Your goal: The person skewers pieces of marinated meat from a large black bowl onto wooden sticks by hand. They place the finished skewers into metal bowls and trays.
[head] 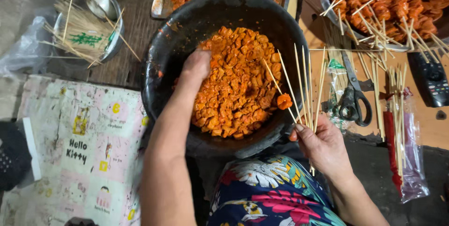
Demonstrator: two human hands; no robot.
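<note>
Skewer tin (86, 32): sitting far to the left of the left hand, up on the dark wooden desk (131, 43), holding a loose heap of thin bamboo sticks.
Patterned mat (79, 146): lying just left of the left forearm, pale pink with cartoon prints.
Left hand (196, 64): reaching down into the black bowl, fingers curling together into the orange pieces; whether it is gripping a piece I cannot tell, since the fingertips are buried.
Black bowl (161, 81): sitting directly under the left hand and just left of the right hand, its near rim resting close to the floral-print lap.
Marinated pieces (238, 86): filling the bowl, touching the left hand and spreading to its right, orange-red and glistening.
Threaded piece (284, 101): hanging on one skewer above the right hand, over the bowl's right edge.
Skewers (304, 86): fanning upward out of the right hand, across the bowl's rim.
Right hand (320, 144): closing firmly around the lower ends of the skewers, thumb pressing on them.
Scissors (353, 97): lying just right of and above the right hand, on the desk.
Skewer packet (407, 160): lying well to the right of the right hand.
</note>
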